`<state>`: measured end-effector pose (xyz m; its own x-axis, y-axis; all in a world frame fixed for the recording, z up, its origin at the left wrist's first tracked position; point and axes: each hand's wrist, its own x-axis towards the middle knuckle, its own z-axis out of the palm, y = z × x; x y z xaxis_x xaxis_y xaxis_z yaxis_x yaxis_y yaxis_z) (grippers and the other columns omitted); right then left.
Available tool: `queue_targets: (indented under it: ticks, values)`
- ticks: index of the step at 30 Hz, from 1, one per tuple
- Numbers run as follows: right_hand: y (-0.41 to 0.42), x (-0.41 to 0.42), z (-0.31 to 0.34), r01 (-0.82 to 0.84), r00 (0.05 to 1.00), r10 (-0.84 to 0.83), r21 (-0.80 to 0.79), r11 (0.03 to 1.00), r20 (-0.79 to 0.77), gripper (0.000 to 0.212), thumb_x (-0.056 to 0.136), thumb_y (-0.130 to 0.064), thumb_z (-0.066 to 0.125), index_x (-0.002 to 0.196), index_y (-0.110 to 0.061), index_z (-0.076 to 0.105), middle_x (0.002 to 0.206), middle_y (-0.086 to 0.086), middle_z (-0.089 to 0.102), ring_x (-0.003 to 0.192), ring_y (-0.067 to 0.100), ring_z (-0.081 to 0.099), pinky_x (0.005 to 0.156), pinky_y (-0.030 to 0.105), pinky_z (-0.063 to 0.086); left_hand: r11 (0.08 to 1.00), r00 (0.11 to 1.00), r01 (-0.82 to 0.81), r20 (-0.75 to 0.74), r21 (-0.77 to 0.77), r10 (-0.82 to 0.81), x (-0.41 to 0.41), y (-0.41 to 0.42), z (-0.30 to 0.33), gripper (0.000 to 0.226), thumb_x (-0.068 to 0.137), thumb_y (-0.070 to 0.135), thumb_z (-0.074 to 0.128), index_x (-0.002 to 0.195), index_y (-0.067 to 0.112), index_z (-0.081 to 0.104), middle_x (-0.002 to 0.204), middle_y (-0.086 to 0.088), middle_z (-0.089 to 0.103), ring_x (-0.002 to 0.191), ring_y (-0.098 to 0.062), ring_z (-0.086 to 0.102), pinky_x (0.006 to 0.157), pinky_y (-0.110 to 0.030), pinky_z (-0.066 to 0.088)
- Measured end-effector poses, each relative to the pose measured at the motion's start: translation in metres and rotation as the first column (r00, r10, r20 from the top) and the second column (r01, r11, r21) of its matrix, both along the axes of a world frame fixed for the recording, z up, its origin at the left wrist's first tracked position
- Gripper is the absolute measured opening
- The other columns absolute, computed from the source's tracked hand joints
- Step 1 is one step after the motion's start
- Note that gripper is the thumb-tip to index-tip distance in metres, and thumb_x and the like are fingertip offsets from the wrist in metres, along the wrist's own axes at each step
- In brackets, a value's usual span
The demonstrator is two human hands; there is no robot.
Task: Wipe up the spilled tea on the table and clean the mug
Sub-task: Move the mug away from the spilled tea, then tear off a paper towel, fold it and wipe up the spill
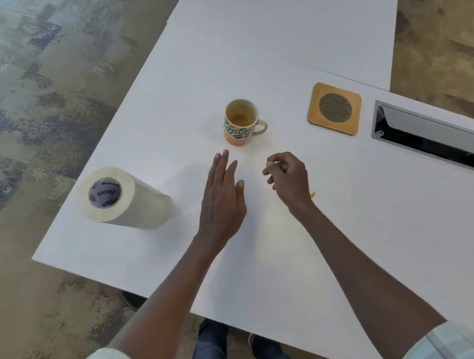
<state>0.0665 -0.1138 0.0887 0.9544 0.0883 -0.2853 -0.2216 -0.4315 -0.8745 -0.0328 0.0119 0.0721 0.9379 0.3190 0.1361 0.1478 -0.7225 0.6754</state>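
The greatest risk is judged to lie with the cream ceramic mug with dark leaf marks and an orange base (240, 122), which stands upright on the white table (277, 50) with amber tea pooled in its bottom. If it is knocked or lifted carelessly, more tea could be spilled over the surface that is to be wiped. A second risk is that part of the spill may be missed: only a faint yellowish film (275, 218) can be made out between the forearms, and a small orange-yellow fleck (312, 194) beside the right wrist (pale liquid on a white top is hard to see). The roll of white paper towel (125, 198), which seems to stand upright near the table's left corner, could be toppled off the edge if it is tugged hard.

The mug is placed just beyond both hands, touched by neither, its handle turned to the right. The left hand (223, 197) is held flat with fingers straight and together, nothing gripped, the fingertips near the mug's base. The right hand (287, 175) is held with fingers loosely curled; nothing appears to be held in it. The roll is found near the left hand, apart from it. A square wooden coaster with a round woven centre (334, 108) lies to the right of the mug, well apart from it.
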Motion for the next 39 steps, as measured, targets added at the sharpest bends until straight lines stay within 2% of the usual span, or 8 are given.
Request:
queue_targets:
  ticks: [4,8,14,21,25,29,33,39]
  values:
    - [0.023,-0.038,0.000,-0.172,0.984,0.174,-0.067,0.983,0.026,0.009,0.087,-0.016,0.062,0.094,-0.018,0.067,0.087,-0.007,0.071,0.075,0.007,0.065,0.074,0.026,0.052,0.991,0.998,-0.022,0.053,0.129,0.015,-0.008,0.026,0.062,0.033,0.101,0.012,0.052,0.130,0.000,0.060,0.157,-0.019,0.039,0.153,-0.033,0.024,0.122,-0.044,0.028]
    - [0.059,-0.065,0.010,-0.355,0.925,0.363,-0.090,0.931,0.110,0.020,0.084,-0.022,0.068,0.103,-0.018,0.065,0.094,-0.006,0.069,0.079,0.009,0.064,0.076,0.026,0.053,0.969,0.997,0.023,-0.072,0.246,-0.005,-0.015,0.059,0.107,0.036,0.099,0.021,0.058,0.130,0.002,0.062,0.158,-0.020,0.038,0.155,-0.034,0.017,0.123,-0.050,0.021]
    - [0.103,-0.078,0.038,-0.473,0.821,0.504,-0.174,0.863,0.268,0.047,0.079,-0.024,0.075,0.122,-0.012,0.059,0.114,0.003,0.062,0.097,0.017,0.060,0.084,0.032,0.051,0.935,0.950,-0.112,-0.241,0.336,0.200,-0.043,0.111,0.134,0.073,0.092,0.045,0.065,0.149,0.008,0.039,0.164,-0.022,0.019,0.154,-0.042,0.001,0.123,-0.054,0.008]
    - [0.133,-0.079,0.058,-0.547,0.728,0.628,-0.318,0.774,0.275,0.065,0.078,-0.032,0.075,0.135,-0.011,0.051,0.129,0.006,0.052,0.118,0.021,0.051,0.090,0.037,0.050,0.937,0.834,-0.300,-0.427,0.179,0.349,-0.066,0.136,0.129,0.099,0.090,0.051,0.065,0.158,0.007,0.008,0.166,-0.024,0.007,0.154,-0.043,-0.005,0.122,-0.058,0.008]
    - [0.143,-0.083,0.064,-0.582,0.677,0.693,-0.395,0.711,0.249,0.073,0.081,-0.037,0.073,0.141,-0.008,0.044,0.136,0.009,0.046,0.127,0.024,0.045,0.095,0.039,0.049,0.934,0.825,-0.342,-0.440,0.109,0.353,-0.075,0.139,0.123,0.112,0.081,0.051,0.076,0.157,0.000,0.012,0.164,-0.025,0.015,0.154,-0.039,0.002,0.124,-0.050,0.012]
    - [0.149,-0.086,0.065,-0.580,0.639,0.733,-0.481,0.658,0.232,0.072,0.084,-0.038,0.071,0.142,-0.008,0.041,0.138,0.010,0.042,0.127,0.027,0.044,0.094,0.042,0.050,0.934,0.846,-0.352,-0.406,0.064,0.347,-0.080,0.141,0.118,0.109,0.079,0.046,0.080,0.156,0.001,0.018,0.159,-0.020,0.031,0.150,-0.037,0.020,0.120,-0.046,0.022]
    - [0.152,-0.084,0.064,-0.566,0.639,0.734,-0.505,0.652,0.231,0.069,0.084,-0.033,0.071,0.141,-0.008,0.041,0.137,0.011,0.042,0.125,0.029,0.045,0.093,0.043,0.050,0.953,0.867,-0.298,-0.402,0.053,0.294,-0.082,0.144,0.115,0.103,0.082,0.047,0.078,0.157,0.005,0.020,0.160,-0.014,0.032,0.148,-0.034,0.024,0.117,-0.047,0.027]
    - [0.157,-0.082,0.066,-0.515,0.698,0.676,-0.489,0.704,0.237,0.046,0.092,-0.028,0.057,0.133,-0.010,0.052,0.132,0.011,0.047,0.120,0.028,0.048,0.091,0.042,0.050,0.994,0.873,-0.066,-0.477,0.092,0.102,-0.079,0.158,0.114,0.094,0.086,0.031,0.076,0.159,0.017,0.019,0.166,0.001,0.022,0.156,-0.028,0.007,0.124,-0.053,0.012]
